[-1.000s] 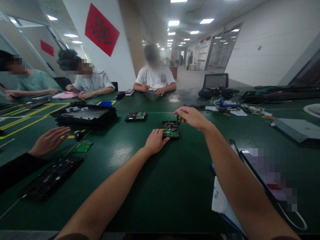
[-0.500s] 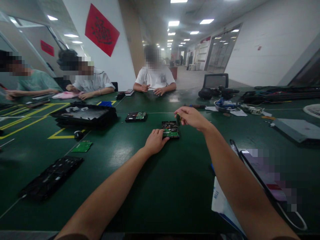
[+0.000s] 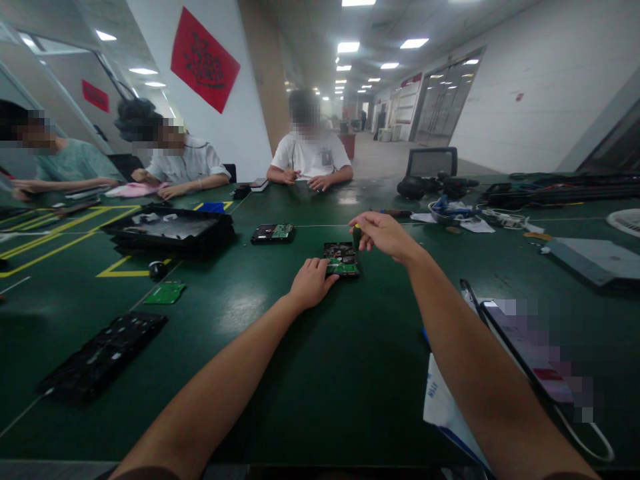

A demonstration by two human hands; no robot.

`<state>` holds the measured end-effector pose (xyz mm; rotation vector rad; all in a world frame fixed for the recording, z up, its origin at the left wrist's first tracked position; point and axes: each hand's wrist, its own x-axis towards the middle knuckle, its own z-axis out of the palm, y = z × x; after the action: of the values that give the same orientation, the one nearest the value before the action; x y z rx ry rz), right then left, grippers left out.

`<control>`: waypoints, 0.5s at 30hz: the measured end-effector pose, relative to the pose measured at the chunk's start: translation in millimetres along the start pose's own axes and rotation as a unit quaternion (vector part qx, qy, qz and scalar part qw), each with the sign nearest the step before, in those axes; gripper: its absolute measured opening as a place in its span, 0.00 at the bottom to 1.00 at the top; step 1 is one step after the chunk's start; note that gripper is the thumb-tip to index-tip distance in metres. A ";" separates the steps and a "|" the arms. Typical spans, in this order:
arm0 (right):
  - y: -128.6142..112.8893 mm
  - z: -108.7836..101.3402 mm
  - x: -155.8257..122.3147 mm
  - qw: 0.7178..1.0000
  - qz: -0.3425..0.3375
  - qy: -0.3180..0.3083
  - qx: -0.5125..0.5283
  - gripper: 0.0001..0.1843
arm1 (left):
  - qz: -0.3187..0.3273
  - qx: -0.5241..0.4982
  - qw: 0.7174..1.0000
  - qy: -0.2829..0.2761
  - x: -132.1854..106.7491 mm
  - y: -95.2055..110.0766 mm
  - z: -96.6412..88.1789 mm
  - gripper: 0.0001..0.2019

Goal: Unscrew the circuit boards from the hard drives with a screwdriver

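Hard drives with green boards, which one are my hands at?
The nearer drive, with your left hand on its left side and your right hand holding a tool at its right edge. The other drive, farther back and left, is untouched.

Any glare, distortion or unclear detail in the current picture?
Head view: white rectangular ceiling lights look blown out, and a pale sheen lies on the dark green tabletop; head view: the broad white column leans, probably lens distortion; head view: the right hand holds a small green-and-yellow tool handle, its tip indistinct.
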<state>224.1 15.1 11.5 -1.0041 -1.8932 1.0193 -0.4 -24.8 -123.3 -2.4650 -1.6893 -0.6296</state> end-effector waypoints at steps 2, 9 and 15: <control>2.0 -0.8 1.1 1.000 -0.009 0.009 -0.023 0.16 | 0.001 0.000 1.000 -0.003 0.1 -0.3 -0.3 0.25; 3.8 -3.8 3.1 0.993 -0.019 0.059 -0.099 0.13 | 0.000 -0.007 1.000 -0.007 0.4 -0.5 -1.2 0.24; -1.7 -1.3 -0.1 0.997 -0.032 0.019 -0.060 0.15 | 0.000 0.000 1.000 -0.008 0.4 0.1 -0.9 0.24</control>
<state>224.7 14.7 13.5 -1.0177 -1.9608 0.8515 -0.5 -24.8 -122.3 -2.4768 -1.6947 -0.6101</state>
